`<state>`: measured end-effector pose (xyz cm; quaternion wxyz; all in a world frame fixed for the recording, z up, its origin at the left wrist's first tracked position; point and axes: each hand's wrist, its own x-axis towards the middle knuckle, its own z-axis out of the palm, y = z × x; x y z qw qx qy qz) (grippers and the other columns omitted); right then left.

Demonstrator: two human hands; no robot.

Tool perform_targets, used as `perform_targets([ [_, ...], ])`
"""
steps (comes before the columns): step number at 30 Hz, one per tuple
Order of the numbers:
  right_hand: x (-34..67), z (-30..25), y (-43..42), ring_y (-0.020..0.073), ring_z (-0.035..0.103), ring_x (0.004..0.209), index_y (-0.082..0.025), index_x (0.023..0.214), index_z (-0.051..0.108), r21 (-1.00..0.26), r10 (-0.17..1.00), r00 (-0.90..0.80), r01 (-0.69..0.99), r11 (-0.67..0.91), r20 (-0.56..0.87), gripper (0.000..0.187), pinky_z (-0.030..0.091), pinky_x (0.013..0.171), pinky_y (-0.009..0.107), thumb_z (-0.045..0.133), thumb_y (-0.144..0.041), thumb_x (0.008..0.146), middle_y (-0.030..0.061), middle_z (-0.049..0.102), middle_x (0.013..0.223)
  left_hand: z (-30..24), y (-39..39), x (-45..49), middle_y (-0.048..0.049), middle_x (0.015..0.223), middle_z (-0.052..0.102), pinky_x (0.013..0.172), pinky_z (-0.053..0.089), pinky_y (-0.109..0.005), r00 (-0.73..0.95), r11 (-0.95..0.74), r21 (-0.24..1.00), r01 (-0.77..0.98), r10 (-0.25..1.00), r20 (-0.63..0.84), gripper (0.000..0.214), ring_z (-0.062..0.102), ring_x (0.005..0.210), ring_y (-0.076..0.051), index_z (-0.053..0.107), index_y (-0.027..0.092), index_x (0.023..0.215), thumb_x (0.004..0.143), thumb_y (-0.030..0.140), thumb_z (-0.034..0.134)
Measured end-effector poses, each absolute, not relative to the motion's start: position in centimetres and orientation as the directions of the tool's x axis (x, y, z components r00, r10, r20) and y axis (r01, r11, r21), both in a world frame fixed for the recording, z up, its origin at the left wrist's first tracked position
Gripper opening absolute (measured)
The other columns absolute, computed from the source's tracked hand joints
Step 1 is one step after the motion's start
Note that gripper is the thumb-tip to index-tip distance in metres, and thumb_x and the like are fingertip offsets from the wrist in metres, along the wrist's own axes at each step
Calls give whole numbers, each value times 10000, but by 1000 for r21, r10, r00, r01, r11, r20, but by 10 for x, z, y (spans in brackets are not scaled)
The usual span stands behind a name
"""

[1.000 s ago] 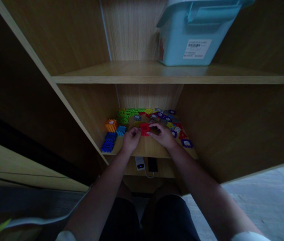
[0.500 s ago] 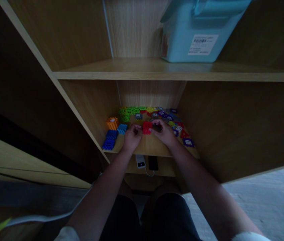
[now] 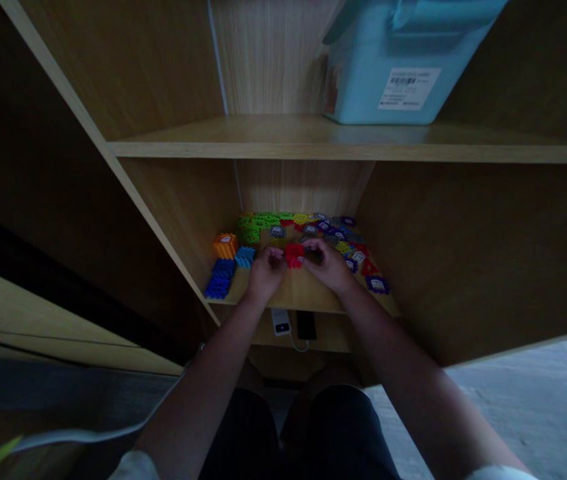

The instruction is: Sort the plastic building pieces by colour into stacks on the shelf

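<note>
A red interlocking plastic building block [image 3: 294,255] is between my two hands, above the middle of the lower shelf [image 3: 298,291]. On its left side my left hand [image 3: 268,268] curls in, fingertips at the block's edge. My right hand [image 3: 327,263] pinches the opposite side with thumb and fingers. Left of my hands stand an orange cube [image 3: 225,245], a light blue block [image 3: 245,257] and dark blue blocks [image 3: 220,279]. Flat green pieces [image 3: 258,227] lie behind. Purple, grey, yellow and red pieces [image 3: 346,240] are spread along the right.
A light blue plastic bin [image 3: 388,87] with a label sits on the upper shelf [image 3: 273,133]. Under the lower shelf lie a white power bank [image 3: 280,321] with a cable and a dark phone [image 3: 306,325]. Cabinet walls close off both sides.
The red block has turned slightly between my fingers. My left hand has shifted a little to the right, and the view has moved very slightly.
</note>
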<state>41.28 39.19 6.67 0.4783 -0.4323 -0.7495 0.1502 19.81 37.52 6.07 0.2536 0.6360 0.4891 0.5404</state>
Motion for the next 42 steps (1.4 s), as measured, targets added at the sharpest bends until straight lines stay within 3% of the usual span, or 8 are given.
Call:
perform_targets([
  [17,413,63,393,270,708,1106,-279,1252,652,-635,795,-199,505,585,574,379,585,1018,471,735,-462,931,82,750,1271,63,374,199,-40,986,761,871,559,-327,-51,-401,849,345,895,443,184,715,907,-180,675,213,1005,858,104,694],
  [21,416,66,394,272,705,1078,-267,1231,667,-613,780,-131,545,572,612,322,581,993,459,661,-485,993,92,748,1218,63,375,199,-29,978,759,874,556,-322,-48,-398,853,339,898,438,194,715,904,-175,670,216,1000,854,89,682],
  [24,423,66,398,297,694,1053,-238,1136,690,-583,749,32,650,488,662,262,558,1002,484,535,-432,1052,115,752,1125,62,375,198,-36,989,758,883,553,-329,-56,-397,854,336,897,439,187,716,915,-180,668,214,1005,863,92,666],
  [27,430,63,401,330,676,1068,-210,1106,703,-538,721,151,770,344,677,245,521,1038,524,505,-329,1027,145,752,1105,60,375,198,-37,995,759,883,547,-327,-62,-396,851,345,895,442,185,713,921,-181,667,214,1007,867,93,659],
  [34,429,56,400,341,676,1091,-228,1076,756,-431,834,122,890,148,538,255,536,969,477,733,-420,910,140,757,1163,62,374,197,-39,1000,765,892,546,-329,-58,-388,845,369,897,438,135,719,936,-185,668,212,1000,899,122,661],
  [42,426,67,391,293,698,1079,-261,1018,819,-417,880,157,907,51,448,182,510,958,401,698,-374,942,107,775,1148,61,375,197,-40,1018,776,895,559,-335,-56,-376,839,394,901,430,154,732,947,-185,661,214,1009,907,101,640],
])
